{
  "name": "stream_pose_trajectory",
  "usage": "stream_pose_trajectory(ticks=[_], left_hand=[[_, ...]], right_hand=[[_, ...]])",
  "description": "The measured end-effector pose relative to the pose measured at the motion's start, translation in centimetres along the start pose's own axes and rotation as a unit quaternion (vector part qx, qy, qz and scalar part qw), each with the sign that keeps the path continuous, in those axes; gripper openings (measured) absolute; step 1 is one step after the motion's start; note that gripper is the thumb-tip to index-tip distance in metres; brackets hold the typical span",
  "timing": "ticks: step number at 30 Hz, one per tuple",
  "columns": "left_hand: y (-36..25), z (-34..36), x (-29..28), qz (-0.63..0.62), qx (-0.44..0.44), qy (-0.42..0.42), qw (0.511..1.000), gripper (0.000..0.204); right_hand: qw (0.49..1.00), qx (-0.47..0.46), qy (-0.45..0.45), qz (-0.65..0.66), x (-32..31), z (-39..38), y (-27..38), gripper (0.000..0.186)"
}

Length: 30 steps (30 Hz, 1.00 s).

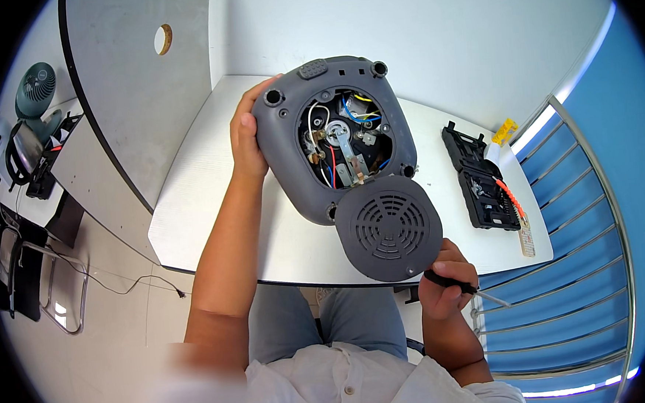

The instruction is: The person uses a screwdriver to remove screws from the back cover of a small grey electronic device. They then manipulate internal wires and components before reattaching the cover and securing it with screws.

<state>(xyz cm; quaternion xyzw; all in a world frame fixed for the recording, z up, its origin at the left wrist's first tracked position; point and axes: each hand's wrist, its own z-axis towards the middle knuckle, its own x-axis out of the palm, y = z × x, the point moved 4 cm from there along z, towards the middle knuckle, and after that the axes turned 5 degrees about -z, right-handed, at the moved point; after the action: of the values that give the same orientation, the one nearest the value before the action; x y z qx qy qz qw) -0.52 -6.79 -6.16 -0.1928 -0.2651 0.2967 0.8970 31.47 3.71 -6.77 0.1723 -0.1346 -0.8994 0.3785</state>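
Note:
A dark grey rice cooker (282, 148) is held with its underside toward me, and the round opening in it shows wires, metal brackets and a white ring. My left hand (247, 128) grips its left side, with part of the fingers hidden behind it. The round vented bottom cover (355, 247) hangs off the opening at the near edge, over the table's front. My right hand (449, 286) is closed round the black handle of a screwdriver (491, 297), its shaft pointing right. Its fingers are at the cover's lower right edge; whether they also pinch the cover is hard to tell.
On the white table (296, 258), an open black tool case (480, 184) lies at the right, beside an orange-red flexible shaft (510, 196) and a yellow object (505, 131). Metal railing (582, 222) runs along the right. A fan (37, 86) and kettle (28, 151) stand far left.

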Motion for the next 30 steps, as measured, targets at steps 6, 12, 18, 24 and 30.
stream_pose_trajectory(ticks=[6, 12, 18, 24, 30], left_hand=[[-0.2, 0.0, 0.3, 0.002, 0.012, 0.017, 1.000, 0.084], [-0.1, 0.0, 0.6, -0.010, 0.014, 0.027, 0.999, 0.083], [-0.3, -0.1, 0.9, -0.007, 0.016, 0.032, 0.999, 0.082], [-0.3, -0.1, 0.9, -0.002, 0.023, 0.027, 0.999, 0.081], [-0.9, -0.1, 1.3, 0.016, 0.019, 0.040, 0.999, 0.081]], right_hand=[[1.000, 0.013, 0.019, -0.003, 0.0, -1.2, -0.1, 0.039], [0.999, 0.031, 0.018, 0.028, -0.1, -1.4, -0.2, 0.040], [0.999, 0.014, 0.023, 0.021, 0.4, -0.3, 0.3, 0.040], [0.999, 0.024, 0.020, 0.022, 0.5, -1.0, 0.3, 0.039], [1.000, 0.009, -0.001, -0.020, 0.9, -0.5, 0.5, 0.042]])
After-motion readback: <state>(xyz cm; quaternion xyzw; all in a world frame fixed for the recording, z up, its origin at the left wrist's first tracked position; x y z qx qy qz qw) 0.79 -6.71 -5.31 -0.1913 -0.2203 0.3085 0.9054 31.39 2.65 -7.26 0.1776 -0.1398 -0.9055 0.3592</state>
